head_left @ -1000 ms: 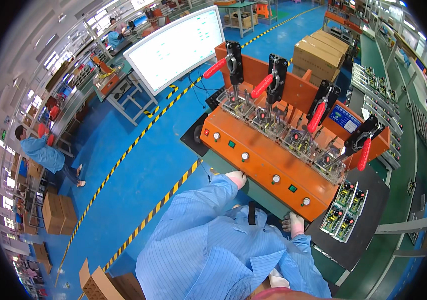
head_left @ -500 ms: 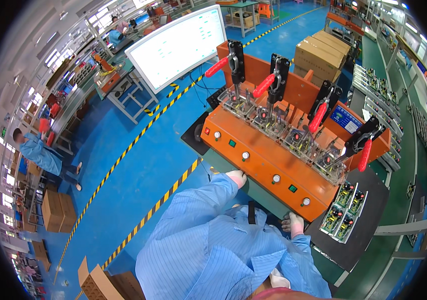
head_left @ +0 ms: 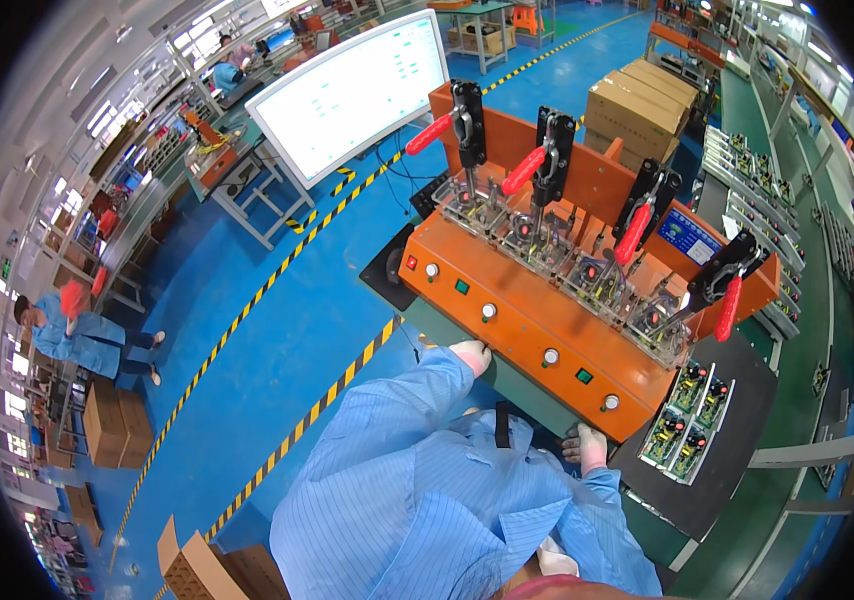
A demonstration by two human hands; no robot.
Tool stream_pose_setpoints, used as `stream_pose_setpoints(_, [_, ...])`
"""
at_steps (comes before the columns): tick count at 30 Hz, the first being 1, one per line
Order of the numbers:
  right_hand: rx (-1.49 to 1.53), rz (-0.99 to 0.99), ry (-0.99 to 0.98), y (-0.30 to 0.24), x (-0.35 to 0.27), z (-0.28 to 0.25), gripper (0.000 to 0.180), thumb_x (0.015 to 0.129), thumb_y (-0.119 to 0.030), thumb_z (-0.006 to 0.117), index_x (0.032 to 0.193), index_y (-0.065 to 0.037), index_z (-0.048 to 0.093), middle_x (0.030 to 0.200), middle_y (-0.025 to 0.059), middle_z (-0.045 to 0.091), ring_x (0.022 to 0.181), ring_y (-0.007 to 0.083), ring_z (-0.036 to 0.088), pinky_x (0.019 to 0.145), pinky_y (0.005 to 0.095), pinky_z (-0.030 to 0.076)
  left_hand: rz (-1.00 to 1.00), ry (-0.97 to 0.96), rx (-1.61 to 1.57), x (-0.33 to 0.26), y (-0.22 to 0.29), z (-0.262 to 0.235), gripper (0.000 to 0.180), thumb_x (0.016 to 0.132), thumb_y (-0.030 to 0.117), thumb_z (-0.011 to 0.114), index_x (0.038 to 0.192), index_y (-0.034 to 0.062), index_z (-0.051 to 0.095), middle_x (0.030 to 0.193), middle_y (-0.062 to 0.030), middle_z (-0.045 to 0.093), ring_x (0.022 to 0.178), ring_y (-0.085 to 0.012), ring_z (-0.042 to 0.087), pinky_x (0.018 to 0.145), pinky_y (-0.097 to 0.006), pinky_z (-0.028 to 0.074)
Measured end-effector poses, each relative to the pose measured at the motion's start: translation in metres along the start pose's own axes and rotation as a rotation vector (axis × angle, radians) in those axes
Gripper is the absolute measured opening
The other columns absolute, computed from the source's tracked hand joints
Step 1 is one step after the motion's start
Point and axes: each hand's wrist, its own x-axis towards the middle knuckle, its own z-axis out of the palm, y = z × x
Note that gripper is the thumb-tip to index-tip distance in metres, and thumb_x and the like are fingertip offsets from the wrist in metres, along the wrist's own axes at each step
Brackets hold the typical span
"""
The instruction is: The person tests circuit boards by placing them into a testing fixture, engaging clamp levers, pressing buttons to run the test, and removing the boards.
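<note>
An orange test fixture point(head_left: 537, 325) stands on the bench, with red-handled toggle clamps point(head_left: 637, 235) along its back. The clamps stand over clear plates point(head_left: 597, 280) with circuit boards among them. My left hand point(head_left: 470, 356), in a pale glove, rests by the front edge of the fixture; its fingers are mostly hidden. Farther right, my right hand point(head_left: 588, 448) lies at the bench edge beside the fixture's front corner, gloved, fingers apart and holding nothing. Right of it, several green circuit boards in white frames point(head_left: 685, 425) lie on a black mat point(head_left: 737, 400).
Behind the fixture on the left is a lit monitor point(head_left: 352, 95). Cardboard boxes point(head_left: 637, 105) are stacked beyond it. A green conveyor line point(head_left: 817, 300) with rows of boards runs along the right. An open carton point(head_left: 197, 560) stands at lower left; a person point(head_left: 77, 330) is at far left.
Both of my hands stay in place. The person at far left has shifted, turned and lowered a red object. My view has moved very slightly.
</note>
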Motion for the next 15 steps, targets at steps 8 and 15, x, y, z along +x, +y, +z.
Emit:
stream_pose_setpoints(8, [0.004,-0.024,-0.008,0.001,-0.001,0.000,0.036,0.095,-0.029,0.045,0.086,0.002,0.060,0.068,0.0152,0.063,0.044,0.0238,0.056,0.044,0.0312,0.046,0.002,-0.005,-0.001,0.000,0.000,-0.001,0.041,0.091,0.036,0.038,0.097,0.0072,0.067,0.100,-0.0132,0.069,0.092,-0.0388,0.062,0.081,-0.044,0.048])
stream_pose_setpoints(15, [-0.007,-0.022,0.006,0.003,0.002,0.001,0.037,0.095,-0.030,0.045,0.086,0.002,0.060,0.068,0.0153,0.064,0.044,0.0238,0.056,0.043,0.0314,0.046,-0.031,-0.080,0.023,-0.005,0.008,-0.014,0.043,0.092,0.035,0.037,0.101,0.0053,0.066,0.105,-0.0129,0.068,0.097,-0.0377,0.061,0.085,-0.042,0.047])
